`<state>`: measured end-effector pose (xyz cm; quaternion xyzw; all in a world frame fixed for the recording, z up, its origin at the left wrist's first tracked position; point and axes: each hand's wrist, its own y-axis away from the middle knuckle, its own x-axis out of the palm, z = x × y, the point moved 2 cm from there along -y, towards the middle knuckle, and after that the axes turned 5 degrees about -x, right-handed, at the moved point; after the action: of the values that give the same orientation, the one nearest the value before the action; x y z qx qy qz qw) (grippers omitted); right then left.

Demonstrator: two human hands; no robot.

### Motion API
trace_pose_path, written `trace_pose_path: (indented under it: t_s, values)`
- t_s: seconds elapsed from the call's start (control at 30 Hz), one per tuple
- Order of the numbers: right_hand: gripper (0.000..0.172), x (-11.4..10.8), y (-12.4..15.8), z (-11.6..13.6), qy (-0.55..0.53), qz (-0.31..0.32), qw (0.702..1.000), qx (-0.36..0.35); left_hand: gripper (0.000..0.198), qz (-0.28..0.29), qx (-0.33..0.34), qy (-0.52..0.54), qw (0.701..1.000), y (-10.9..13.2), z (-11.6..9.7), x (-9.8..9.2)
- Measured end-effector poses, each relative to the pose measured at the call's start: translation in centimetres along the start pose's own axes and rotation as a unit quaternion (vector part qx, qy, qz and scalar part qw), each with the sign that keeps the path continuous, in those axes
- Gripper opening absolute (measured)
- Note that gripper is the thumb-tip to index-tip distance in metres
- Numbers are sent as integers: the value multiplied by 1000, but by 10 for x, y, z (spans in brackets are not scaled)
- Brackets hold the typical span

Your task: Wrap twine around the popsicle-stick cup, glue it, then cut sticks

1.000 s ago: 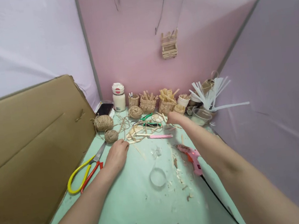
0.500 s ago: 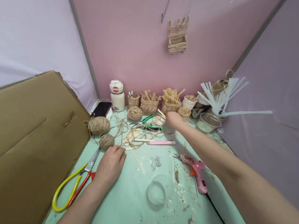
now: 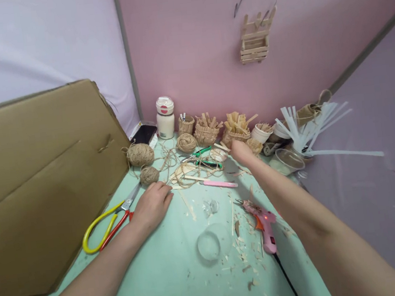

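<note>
My left hand (image 3: pixel 154 203) lies palm down on the table, fingers stretched out, beside the blades of large scissors (image 3: pixel 127 204) with yellow and red handles. Just beyond its fingertips sits a small ball of twine (image 3: pixel 149 175). Farther off, my right hand (image 3: pixel 242 153) is closed in front of a woven basket of wooden strips (image 3: pixel 236 131); its fingers face away, and what they hold is hidden. A pale flat stick (image 3: pixel 222 147) shows at its left edge; I cannot tell whether it is gripped. Left of that hand lie a twine coil (image 3: pixel 218 154) and green-handled pliers (image 3: pixel 208 164).
A pink glue gun (image 3: pixel 266 226) with a lit red light lies at right, its cord running forward. Clear round plastic pieces (image 3: pixel 208 246), a pink cutter (image 3: pixel 219 183) and wood scraps are on the table (image 3: pixel 156 278). Cardboard (image 3: pixel 44 186) stands at left; white strips (image 3: pixel 299 128) stick out at right.
The view has turned slightly left, so everything sits farther right in the picture. Both hands stay at nearly the same places on the table.
</note>
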<state>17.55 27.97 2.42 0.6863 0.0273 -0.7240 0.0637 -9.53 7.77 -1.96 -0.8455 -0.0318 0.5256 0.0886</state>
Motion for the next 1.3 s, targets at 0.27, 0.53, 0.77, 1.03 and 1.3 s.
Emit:
trace_pose_path:
  t_s: [0.27,0.53,0.77,1.03,1.3]
  values:
    - [19,-45,71,51,-153,-32,980,-124,36,-25,-133,358,924,3,-14,-14]
    - [12,-21,127,148,-334,177,866,-327,30,29,-209,765,609,7,-27,-2]
    - [7,-16,68,121,-81,89,954,-273,10,-118,-281,747,591,4,-9,-8]
    - [6,32,51,121,-130,145,943,-270,21,-79,-286,710,639,5,-8,1]
    - [12,-6,32,98,-352,113,916,-159,21,0,-307,761,572,11,-14,3]
